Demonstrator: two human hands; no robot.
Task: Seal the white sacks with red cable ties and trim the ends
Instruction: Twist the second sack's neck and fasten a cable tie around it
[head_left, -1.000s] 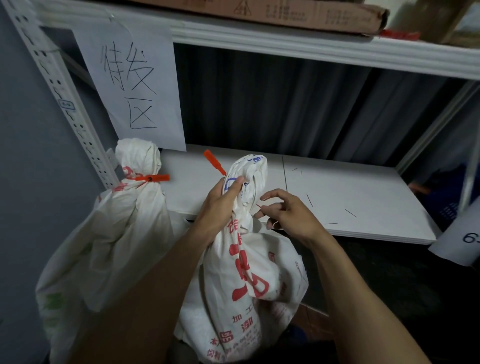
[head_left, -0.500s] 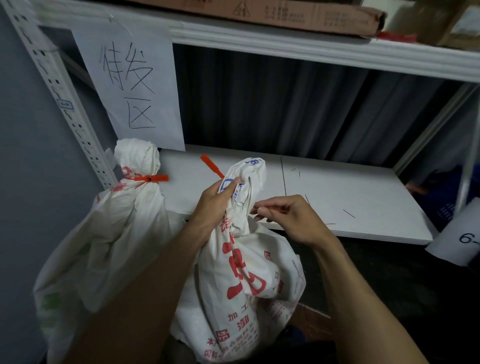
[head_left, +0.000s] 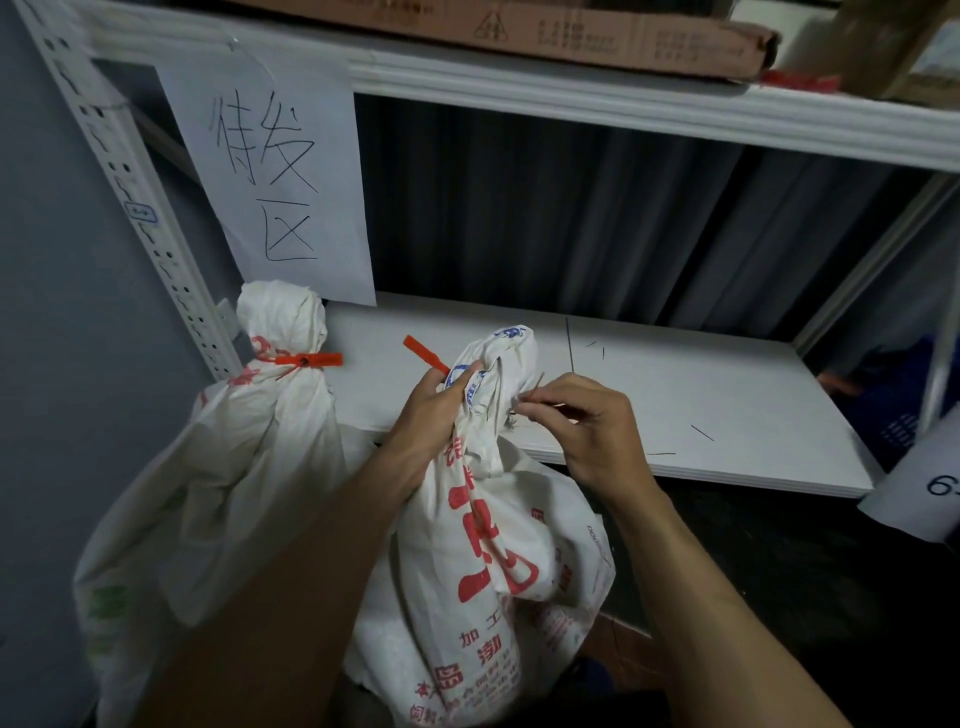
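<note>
Here, left to right:

1. Tied sack (head_left: 249, 441) stands at far left against the shelf post (head_left: 130, 197). Its neck is cinched by a red tie (head_left: 306, 359), the tag end sticking out sideways. It looks finished and parked out of the way.
2. Paper sign (head_left: 275, 171) hangs from the upper shelf above it, probably marking this bay.
3. Left hand (head_left: 436, 410) is clamped round the gathered neck of the open sack (head_left: 488, 545), which keeps the mouth bunched so a tie can go round. A second tie (head_left: 423, 354) pokes up from behind this fist; its loop is hidden.
4. Right hand (head_left: 587, 421) sits just beside the neck, thumb and fingertips (head_left: 524, 402) pinched on a thin strand, likely the tie's tail being fed or drawn tight.
5. Shelf (head_left: 727, 395) behind carries a few thin slivers, possibly trimmed ends.
6. No cutter is visible; trimming not yet done on this sack.
</note>
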